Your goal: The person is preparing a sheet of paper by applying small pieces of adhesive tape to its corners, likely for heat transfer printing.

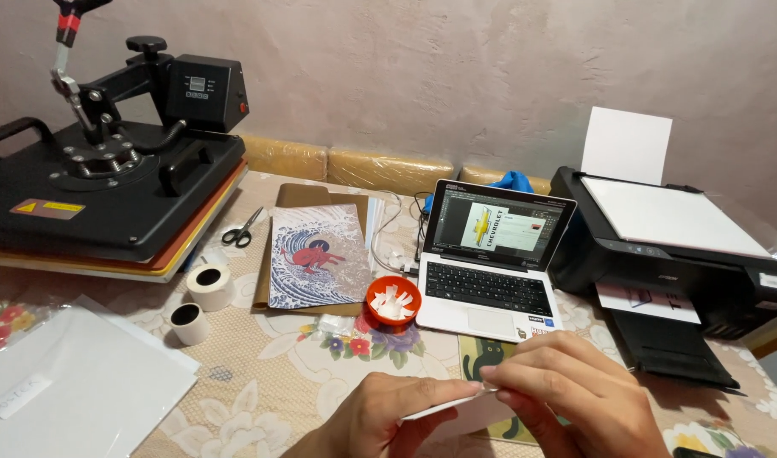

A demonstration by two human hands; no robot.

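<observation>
Near edge of the table [261, 373]: a thin white sheet of paper [469, 414] is pinched between both hands. The left hand [388, 416] grips its left edge, and the fingers [533, 377] of the right hand [575, 390] close on its upper edge. The long axis runs left to right, slightly tilted. The sheet looks plain, stiff and edge-on to the camera.

Laptop screen [499, 227] at 1 o'clock, dark w/ yellow-white graphic. Yellow-red warning label [47, 208] on black heat press [109, 195], 10 o'clock. White label [19, 395] on clear sleeve, 8 o'clock.
</observation>
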